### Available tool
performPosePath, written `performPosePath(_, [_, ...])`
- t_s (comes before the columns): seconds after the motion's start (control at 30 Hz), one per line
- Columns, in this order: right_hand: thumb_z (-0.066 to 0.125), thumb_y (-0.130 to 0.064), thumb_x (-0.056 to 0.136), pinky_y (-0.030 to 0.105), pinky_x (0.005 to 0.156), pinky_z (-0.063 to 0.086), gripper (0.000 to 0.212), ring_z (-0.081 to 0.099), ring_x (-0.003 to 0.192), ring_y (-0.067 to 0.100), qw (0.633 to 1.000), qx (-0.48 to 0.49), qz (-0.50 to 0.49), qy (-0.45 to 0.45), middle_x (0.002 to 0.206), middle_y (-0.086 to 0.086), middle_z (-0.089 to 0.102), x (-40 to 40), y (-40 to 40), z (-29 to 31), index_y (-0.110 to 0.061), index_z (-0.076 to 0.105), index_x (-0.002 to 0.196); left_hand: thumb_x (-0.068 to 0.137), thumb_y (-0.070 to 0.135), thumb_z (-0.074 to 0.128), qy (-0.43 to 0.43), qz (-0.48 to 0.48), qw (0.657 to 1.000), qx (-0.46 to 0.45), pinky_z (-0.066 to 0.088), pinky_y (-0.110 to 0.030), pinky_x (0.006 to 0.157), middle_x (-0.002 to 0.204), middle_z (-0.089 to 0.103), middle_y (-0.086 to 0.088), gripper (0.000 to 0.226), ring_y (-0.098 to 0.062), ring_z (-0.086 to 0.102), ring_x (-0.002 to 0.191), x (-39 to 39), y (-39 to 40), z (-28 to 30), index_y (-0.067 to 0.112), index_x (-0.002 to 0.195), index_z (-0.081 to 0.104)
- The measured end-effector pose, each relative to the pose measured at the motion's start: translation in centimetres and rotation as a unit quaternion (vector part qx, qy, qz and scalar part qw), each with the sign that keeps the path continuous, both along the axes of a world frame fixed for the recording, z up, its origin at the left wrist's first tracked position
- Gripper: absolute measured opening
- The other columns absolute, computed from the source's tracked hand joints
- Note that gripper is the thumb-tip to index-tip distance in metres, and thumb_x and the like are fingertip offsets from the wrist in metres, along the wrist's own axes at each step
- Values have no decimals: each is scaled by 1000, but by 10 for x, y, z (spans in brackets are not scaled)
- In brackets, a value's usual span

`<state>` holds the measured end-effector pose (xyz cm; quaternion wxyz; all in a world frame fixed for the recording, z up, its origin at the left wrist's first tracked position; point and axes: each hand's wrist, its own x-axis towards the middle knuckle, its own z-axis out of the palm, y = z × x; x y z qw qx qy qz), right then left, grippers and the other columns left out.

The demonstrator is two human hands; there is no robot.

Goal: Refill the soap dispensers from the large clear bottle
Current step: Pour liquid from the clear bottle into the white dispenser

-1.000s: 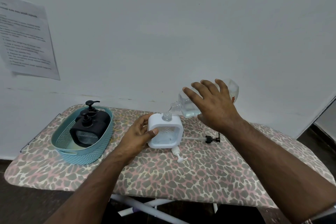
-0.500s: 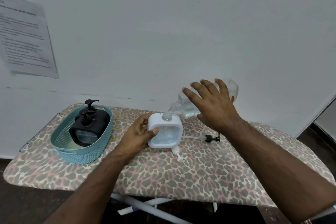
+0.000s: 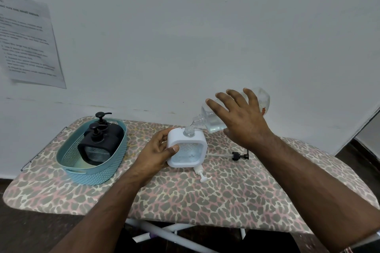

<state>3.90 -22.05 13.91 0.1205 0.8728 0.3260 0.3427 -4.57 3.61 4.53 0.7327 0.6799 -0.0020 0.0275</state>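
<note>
A white square soap dispenser (image 3: 187, 148) stands upright in the middle of the ironing board, its neck uncapped. My left hand (image 3: 158, 150) grips its left side, thumb on the front. My right hand (image 3: 240, 121) holds the large clear bottle (image 3: 209, 119) tilted down to the left, fingers spread over its top. The bottle's threaded mouth sits just above the dispenser's neck and a thin clear stream runs into it. Much of the bottle is hidden behind my hand.
A teal basket (image 3: 92, 172) at the left holds two black pump dispensers (image 3: 98, 144). A white pump head (image 3: 201, 174) lies in front of the white dispenser, a black pump with its tube (image 3: 236, 156) to its right. The leopard-print board (image 3: 185, 201) stands against a white wall.
</note>
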Motion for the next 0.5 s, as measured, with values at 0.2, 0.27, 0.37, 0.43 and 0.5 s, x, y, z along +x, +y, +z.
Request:
performPosePath(0.2, [86, -7, 67, 65, 112, 25, 95, 47, 137, 37, 1000, -3, 2, -5, 149, 11, 51, 0, 0, 0, -24, 41, 149, 94, 12, 70, 2, 0, 1000, -5, 62, -34, 72, 133, 65, 1, 44, -27, 63, 123, 0, 1, -2, 38, 127, 60])
performPosePath(0.27, [86, -7, 67, 65, 112, 25, 96, 47, 137, 38, 1000, -3, 3, -5, 149, 11, 50, 0, 0, 0, -24, 41, 149, 94, 11, 70, 3, 1, 1000, -6, 62, -33, 72, 133, 65, 0, 44, -27, 63, 123, 1, 0, -2, 37, 128, 59])
performPosePath(0.37, [86, -7, 67, 65, 112, 26, 95, 48, 136, 37, 1000, -4, 4, -8, 149, 12, 51, 1, 0, 0, -24, 41, 149, 95, 10, 69, 6, 0, 1000, -12, 62, -35, 72, 133, 65, -1, 44, -26, 63, 123, 1, 0, -2, 35, 129, 59])
performPosePath(0.43, [85, -7, 68, 65, 112, 26, 94, 48, 136, 37, 1000, -4, 5, -11, 149, 11, 51, 1, 0, 0, -24, 41, 149, 94, 11, 70, 7, -1, 1000, -12, 62, -35, 73, 133, 65, 0, 44, -26, 63, 124, 1, 1, -3, 36, 129, 59])
performPosePath(0.5, [84, -7, 69, 65, 112, 25, 93, 48, 137, 37, 1000, -5, 5, -12, 149, 11, 51, 1, 0, 0, -24, 41, 149, 94, 12, 70, 4, -2, 1000, -9, 61, -34, 73, 133, 65, 0, 44, -27, 63, 123, 1, 1, -4, 37, 128, 60])
